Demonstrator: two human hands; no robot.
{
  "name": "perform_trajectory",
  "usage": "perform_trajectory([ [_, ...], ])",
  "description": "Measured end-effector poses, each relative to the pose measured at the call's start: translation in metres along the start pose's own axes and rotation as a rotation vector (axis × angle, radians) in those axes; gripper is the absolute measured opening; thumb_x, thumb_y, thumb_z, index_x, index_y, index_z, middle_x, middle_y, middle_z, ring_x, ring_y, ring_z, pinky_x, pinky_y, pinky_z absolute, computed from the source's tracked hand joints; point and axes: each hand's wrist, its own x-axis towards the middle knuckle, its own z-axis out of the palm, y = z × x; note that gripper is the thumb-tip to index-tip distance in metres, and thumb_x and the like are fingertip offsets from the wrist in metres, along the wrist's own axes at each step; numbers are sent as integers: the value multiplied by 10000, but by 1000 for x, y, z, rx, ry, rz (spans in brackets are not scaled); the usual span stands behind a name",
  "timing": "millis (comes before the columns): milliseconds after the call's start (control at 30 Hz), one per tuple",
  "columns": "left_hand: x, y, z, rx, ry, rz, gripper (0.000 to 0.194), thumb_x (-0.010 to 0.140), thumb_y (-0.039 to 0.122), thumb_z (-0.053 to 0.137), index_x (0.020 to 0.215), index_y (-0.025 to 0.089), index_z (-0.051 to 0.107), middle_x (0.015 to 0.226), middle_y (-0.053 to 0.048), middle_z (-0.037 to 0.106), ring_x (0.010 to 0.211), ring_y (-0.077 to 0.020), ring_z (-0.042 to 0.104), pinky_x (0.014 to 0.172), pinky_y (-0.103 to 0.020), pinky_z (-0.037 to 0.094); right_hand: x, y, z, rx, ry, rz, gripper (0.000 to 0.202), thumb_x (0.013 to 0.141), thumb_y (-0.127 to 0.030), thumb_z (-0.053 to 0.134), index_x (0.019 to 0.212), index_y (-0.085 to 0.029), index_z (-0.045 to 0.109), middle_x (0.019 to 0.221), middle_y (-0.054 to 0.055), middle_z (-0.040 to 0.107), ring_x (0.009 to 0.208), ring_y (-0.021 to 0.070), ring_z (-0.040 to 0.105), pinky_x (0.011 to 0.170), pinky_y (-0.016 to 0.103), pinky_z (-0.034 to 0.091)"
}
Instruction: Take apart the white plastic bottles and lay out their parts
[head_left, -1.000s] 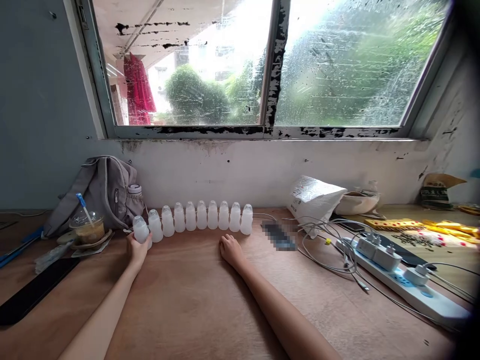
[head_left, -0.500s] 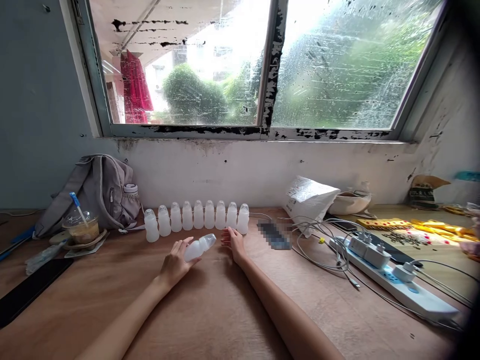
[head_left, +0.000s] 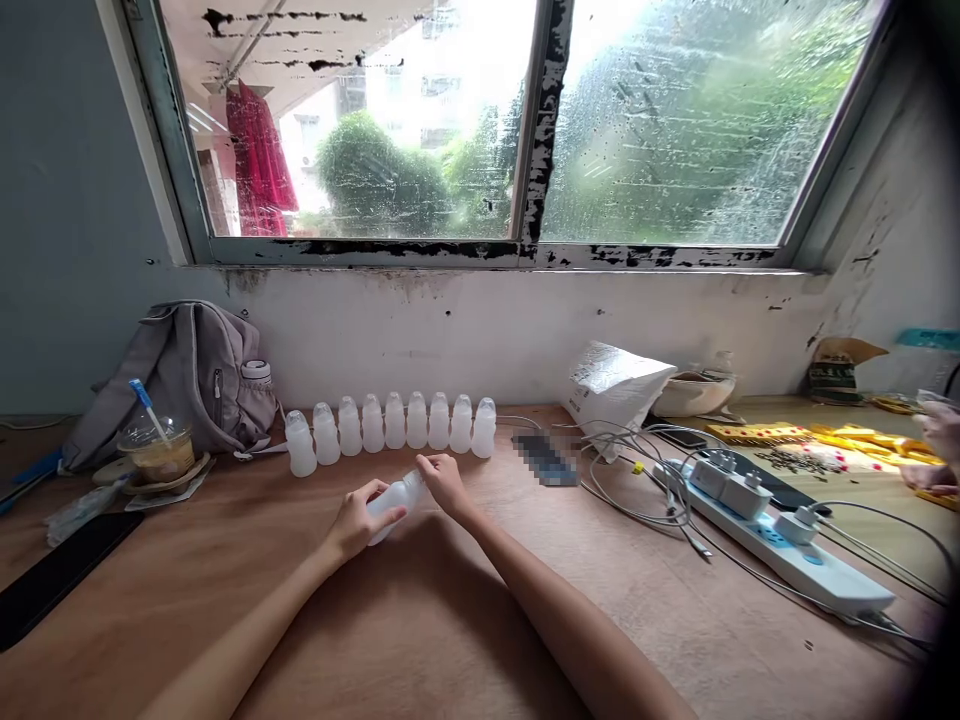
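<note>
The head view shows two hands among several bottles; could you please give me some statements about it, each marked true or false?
1. The left hand holds a tilted bottle. True.
2. The right hand rests on the power strip. False: it is at the top end of the tilted bottle.
3. Nine other bottles stand upright. True.
4. The drink cup stands right of those nine. False: it stands left of them.
</note>
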Motion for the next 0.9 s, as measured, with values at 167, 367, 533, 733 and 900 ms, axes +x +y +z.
perform_trajectory([
  [167,0,10,1,-681,-260,-394,426,726,515,483,861,116,547,681,-55,574,533,-146,527,442,-234,383,1,-12,-12,34,10,-86,378,742,-354,380,416,-168,333,457,-38,247,456,70,244,435,206,199],
  [367,-6,4,-5,-948,-334,-552,507,744,534,444,927,77,565,675,-80,576,507,-137,532,427,-225,398,19,-7,-29,-32,97,-13,460,810,-445,241,530,-154,462,494,-3,396,480,101,365,448,211,272],
  [533,-5,-2,-6,-956,-184,-513,426,746,492,482,946,123,556,814,-87,589,607,-144,564,510,-239,444,35,15,-53,-223,41,150,325,750,-428,422,700,-139,562,601,43,544,561,150,498,506,230,337],
  [733,-2,-1,-6,-938,-35,-484,416,742,484,495,954,131,559,890,-87,584,680,-154,581,571,-249,479,29,29,-55,-496,-59,252,230,615,-248,630,825,-164,587,827,103,604,812,243,529,649,297,366],
  [900,-2,0,-3,-800,39,-431,478,739,528,469,1015,141,516,909,-100,597,665,-174,602,525,-254,469,25,13,-48,-647,-45,236,251,680,-248,600,906,-141,578,1017,164,554,1020,303,432,771,374,339],
])
